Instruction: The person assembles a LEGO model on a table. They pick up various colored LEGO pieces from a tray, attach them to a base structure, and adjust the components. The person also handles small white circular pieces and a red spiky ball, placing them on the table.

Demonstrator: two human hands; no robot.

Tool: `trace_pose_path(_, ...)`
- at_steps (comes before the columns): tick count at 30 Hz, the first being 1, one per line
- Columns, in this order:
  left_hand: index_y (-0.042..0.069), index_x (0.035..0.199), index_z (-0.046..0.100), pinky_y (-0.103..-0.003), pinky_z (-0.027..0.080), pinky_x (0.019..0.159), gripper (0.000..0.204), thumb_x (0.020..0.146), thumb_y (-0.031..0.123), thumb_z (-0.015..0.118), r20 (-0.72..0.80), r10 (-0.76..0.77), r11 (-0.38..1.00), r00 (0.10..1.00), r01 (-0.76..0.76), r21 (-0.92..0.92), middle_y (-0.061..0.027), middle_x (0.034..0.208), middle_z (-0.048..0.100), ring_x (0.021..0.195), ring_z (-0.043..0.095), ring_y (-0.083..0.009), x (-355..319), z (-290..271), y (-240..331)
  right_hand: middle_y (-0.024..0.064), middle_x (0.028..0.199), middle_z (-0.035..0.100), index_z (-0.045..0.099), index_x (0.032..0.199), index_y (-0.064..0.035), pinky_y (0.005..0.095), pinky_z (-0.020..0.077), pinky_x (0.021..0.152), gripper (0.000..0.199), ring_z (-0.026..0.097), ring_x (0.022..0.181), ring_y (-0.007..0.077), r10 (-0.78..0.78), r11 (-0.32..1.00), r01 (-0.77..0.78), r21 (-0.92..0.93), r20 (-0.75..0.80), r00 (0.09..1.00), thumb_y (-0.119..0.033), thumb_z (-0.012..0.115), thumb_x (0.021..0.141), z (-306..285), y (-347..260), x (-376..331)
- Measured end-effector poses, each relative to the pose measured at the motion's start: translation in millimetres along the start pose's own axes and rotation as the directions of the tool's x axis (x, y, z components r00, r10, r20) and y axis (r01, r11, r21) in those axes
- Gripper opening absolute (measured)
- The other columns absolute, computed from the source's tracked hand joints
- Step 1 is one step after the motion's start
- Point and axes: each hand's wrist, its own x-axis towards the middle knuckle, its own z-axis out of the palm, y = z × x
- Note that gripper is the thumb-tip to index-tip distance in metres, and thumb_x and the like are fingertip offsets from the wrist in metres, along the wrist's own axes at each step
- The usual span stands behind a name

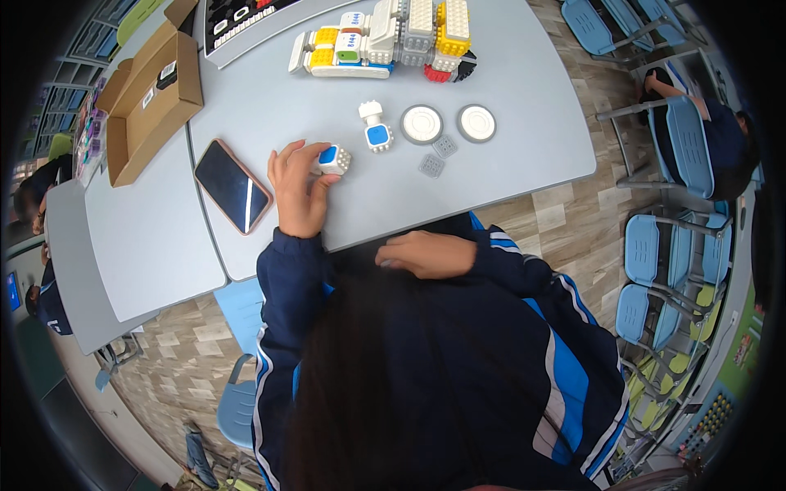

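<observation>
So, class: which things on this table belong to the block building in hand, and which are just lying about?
In use:
- white-and-blue cube block, gripped by the left hand
- second blue-faced block
- two round white discs
- two small grey plates
- assembled block model

Lying about:
- phone
- open cardboard box
- right hand, resting at the table edge

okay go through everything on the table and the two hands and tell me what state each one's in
left hand: closed on the blue-and-white cube block
right hand: resting at the table edge, holding nothing
phone: lying flat, screen dark
cardboard box: open
block model: assembled
two round discs: lying flat, loose
</observation>
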Motion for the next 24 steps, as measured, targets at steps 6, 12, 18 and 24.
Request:
trace_pose_path(6,0.016,0.11,0.064,-0.06,0.014,0.115,0.046,0.069,-0.005,0.071,0.239,0.232,0.933,0.943,-0.286,0.22,0.0039,0.111,0.065,0.127,0.05,-0.0235,27.3,-7.8,-5.2,0.0114,0.097,0.064,0.066,0.11,-0.0053,0.034,0.0487,0.08,0.021,0.062,0.089,0.0285,0.022,0.991,0.034,0.13,-0.407,0.913,-0.005,0.061,0.09,-50.7,-43.0,-40.2)
trace_pose_path(12,0.015,0.107,0.065,-0.06,0.013,0.116,0.051,0.066,-0.014,0.065,0.327,0.36,0.882,0.874,-0.433,0.185,0.0021,0.123,0.062,0.131,0.048,-0.0231,42.7,-12.0,-8.1,0.0125,0.094,0.065,0.067,0.115,-0.0032,0.0289,0.0482,0.076,0.024,0.061,0.082,0.0206,0.079,0.978,-0.196,-0.064,-0.761,0.644,-0.006,0.06,0.093,-84.6,-17.7,-45.0)
trace_pose_path(18,0.016,0.113,0.069,-0.057,0.019,0.115,0.057,0.068,-0.017,0.061,0.235,0.311,0.892,0.921,-0.368,0.262,-0.0025,0.133,0.059,0.13,0.05,-0.0255,31.2,-19.9,-3.7,0.0121,0.097,0.065,0.065,0.12,-0.0045,0.0277,0.0481,0.07,0.027,0.059,0.078,0.0186,0.118,0.946,-0.318,-0.062,-0.849,0.516,-0.011,0.062,0.094,-92.7,5.7,-41.0)
trace_pose_path(24,0.006,0.123,0.064,-0.048,0.029,0.112,0.047,0.078,0.012,0.075,-0.023,0.018,0.998,1.0,-0.019,-0.055,-0.013,0.136,0.056,0.129,0.05,-0.0317,10.9,-8.9,-6.9,0.0117,0.101,0.063,0.066,0.119,-0.0059,0.0338,0.0469,0.076,0.03,0.06,0.088,0.0263,-0.024,0.901,-0.369,-0.227,-0.876,0.481,-0.012,0.066,0.089,-91.1,0.5,-32.6)
